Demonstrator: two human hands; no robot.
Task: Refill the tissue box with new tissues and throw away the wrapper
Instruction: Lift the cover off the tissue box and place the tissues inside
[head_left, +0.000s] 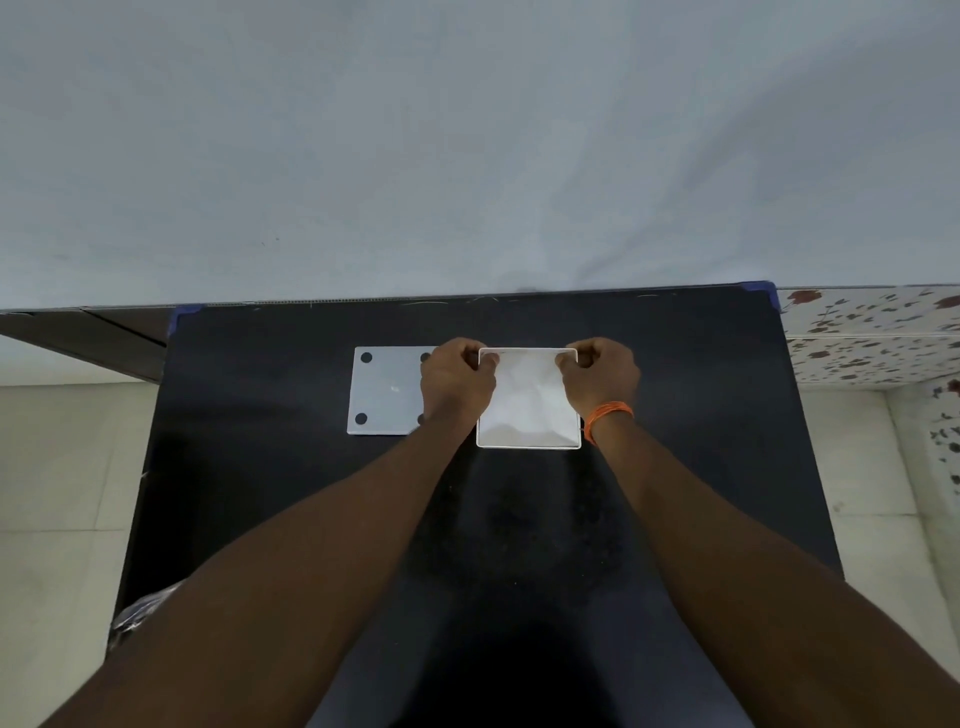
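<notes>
Two bare hands work at the far part of a black table, seen from the head cam looking down. Left hand is curled, fingers pinched at the far-left corner of a white open-topped tissue box; right hand mirrors it at the far-right corner, fingers also curled tight w/ fingertips at the rim. Can't tell whether each pinch holds the box rim itself or the edge of the white tissues inside; either way both hands are closed narrow, not spread. Tissues fill the box interior, surface lightly creased. Box sits upright near the table's center line, toward the far edge but not touching it. Just beside it on the left lies a flat white panel w/ dark round dots at its corners, prob. the box's base or lid; the left hand covers its right side, so can't tell if panel & box touch. Right wrist carries an orange thread band. At the table's near-left edge, partly behind the left forearm, a bit of clear crinkled plastic wrapper shows, well apart from the box. Blue tape marks the table's far corners. Behind the table hangs a pale cloth backdrop; light floor tiles on both sides, floral-patterned tiles at far right.
</notes>
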